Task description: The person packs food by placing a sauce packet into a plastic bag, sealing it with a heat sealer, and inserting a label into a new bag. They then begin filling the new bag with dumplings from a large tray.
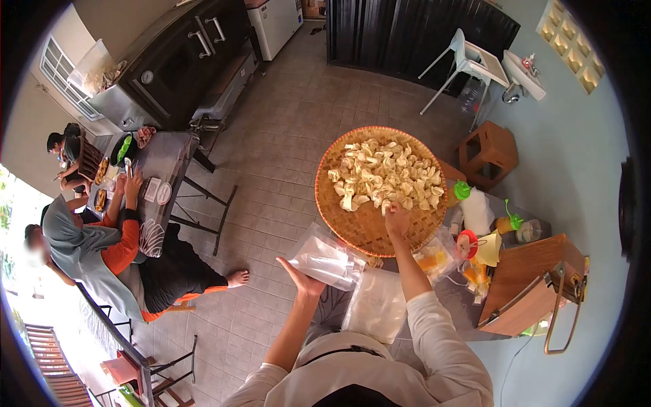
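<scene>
Our right hand (397,220) is stretched forward, fingers curled into the near edge of the dumplings (383,169) heaped on the woven tray (363,237). We cannot tell whether that grip has closed on one. Our left hand (303,279), lower and leftward, clasps a clear plastic bag (329,261) just beside the tray's near rim, at the worktop (451,298) edge.

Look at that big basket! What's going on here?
The person wearing the camera has the right hand on the pale folded pieces, which look like dumplings, heaped in a round woven basket on the table. The left hand holds a clear plastic bag just below the basket. More plastic bags lie beside it. Across the tiled floor, other people sit at a second table.
</scene>
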